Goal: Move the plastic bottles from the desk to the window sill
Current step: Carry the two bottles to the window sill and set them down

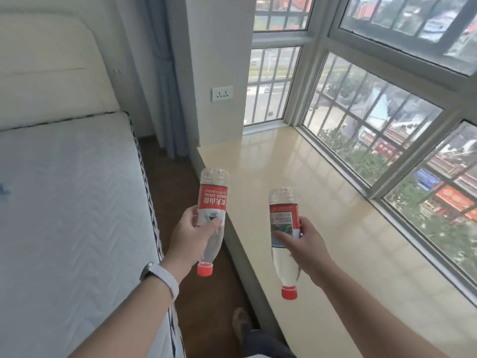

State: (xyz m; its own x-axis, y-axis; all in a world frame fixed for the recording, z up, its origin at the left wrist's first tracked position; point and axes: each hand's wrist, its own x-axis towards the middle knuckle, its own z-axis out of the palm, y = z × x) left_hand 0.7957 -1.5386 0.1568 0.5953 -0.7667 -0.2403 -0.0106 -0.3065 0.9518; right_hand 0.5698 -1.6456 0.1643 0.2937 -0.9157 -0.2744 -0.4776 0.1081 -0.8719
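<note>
I hold two clear plastic bottles with red labels and red caps, both turned with the cap toward me and the base pointing away. My left hand (189, 235) grips the left bottle (213, 200) at its middle, above the strip of floor beside the sill's edge. My right hand (300, 245) grips the right bottle (284, 218) at its label, over the near part of the cream window sill (322, 192). The sill's glossy top is bare. No desk is in view.
A bed with a white quilted mattress (72, 208) and a cream headboard fills the left side. A narrow strip of brown floor (178, 182) runs between bed and sill. Barred windows (374, 120) line the sill's far side. A wall socket (222, 93) and a grey curtain stand beyond.
</note>
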